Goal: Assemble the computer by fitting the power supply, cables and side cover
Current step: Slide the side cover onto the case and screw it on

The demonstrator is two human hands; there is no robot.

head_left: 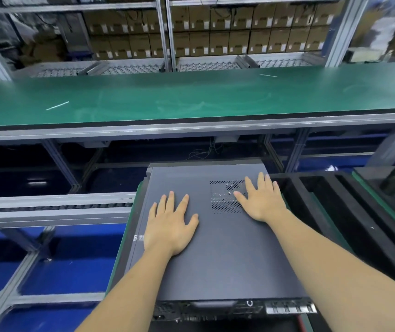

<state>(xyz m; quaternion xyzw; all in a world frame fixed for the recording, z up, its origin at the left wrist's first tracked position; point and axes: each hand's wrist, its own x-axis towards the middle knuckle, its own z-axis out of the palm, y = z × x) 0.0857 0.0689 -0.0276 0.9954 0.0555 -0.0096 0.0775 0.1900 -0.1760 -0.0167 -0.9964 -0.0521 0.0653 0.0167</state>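
From the head view, a dark grey metal computer case [218, 236] lies flat on its side on a green-edged work stand [122, 257], with its flat grey side cover [227, 255] facing up and its rear ports at the near edge. The person's left hand [170, 226] lies palm-down on the left part of the cover, fingers straight and spread apart, gripping nothing. The right hand [261, 200] lies palm-down further away on the right part, fingers also straight and splayed, its thumb and index finger over the perforated vent grille [222, 202] in the cover. Both bare forearms reach in from the bottom of the frame. Just right of the case sits black foam packing [335, 212] with deep slots. Beyond the case runs a long green conveyor belt [191, 97] on an aluminium frame, with blue floor [72, 264] below at left. Behind the belt stand metal racks stacked with rows of brown cardboard boxes [215, 32].
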